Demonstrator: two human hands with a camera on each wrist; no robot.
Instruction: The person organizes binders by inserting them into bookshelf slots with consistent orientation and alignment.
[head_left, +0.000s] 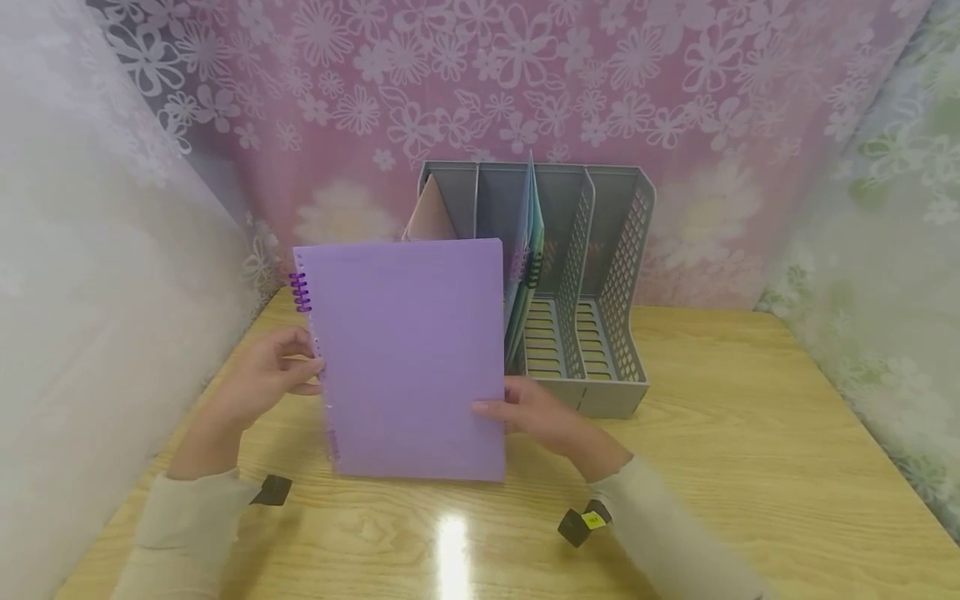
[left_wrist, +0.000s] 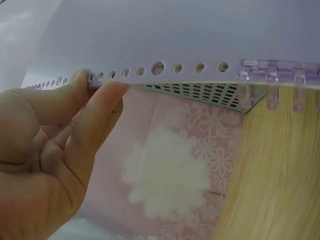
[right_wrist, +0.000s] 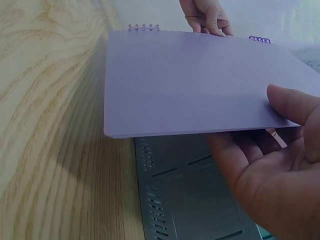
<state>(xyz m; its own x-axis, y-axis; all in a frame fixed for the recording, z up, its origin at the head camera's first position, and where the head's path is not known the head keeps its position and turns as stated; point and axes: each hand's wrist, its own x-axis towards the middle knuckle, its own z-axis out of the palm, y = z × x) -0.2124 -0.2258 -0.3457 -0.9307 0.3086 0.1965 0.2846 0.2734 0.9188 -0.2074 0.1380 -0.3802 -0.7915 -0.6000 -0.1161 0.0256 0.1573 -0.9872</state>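
Observation:
A purple ring-bound notebook (head_left: 412, 358) is held upright above the table, its cover toward the head camera. My left hand (head_left: 273, 375) pinches its punched left edge between thumb and fingers, below the upper purple binding rings (head_left: 300, 292). On the opposite edge my right hand (head_left: 543, 417) grips it, thumb on the front cover and fingers behind. Behind the notebook stands a grey file holder (head_left: 611, 400) with several upright slots. Bluish-green ring-bound notebooks (head_left: 534, 250) stand in a middle slot, and a pinkish-tan item (head_left: 433, 212) leans in the leftmost one. The notebook hides the holder's lower left part.
The holder sits on a wood-grain table (head_left: 720, 467) near its back edge. A pink flowered curtain (head_left: 495, 92) hangs behind, with pale cloth (head_left: 97, 275) on the left and more flowered cloth (head_left: 862, 275) on the right. Both wrists carry small black devices (head_left: 574, 527).

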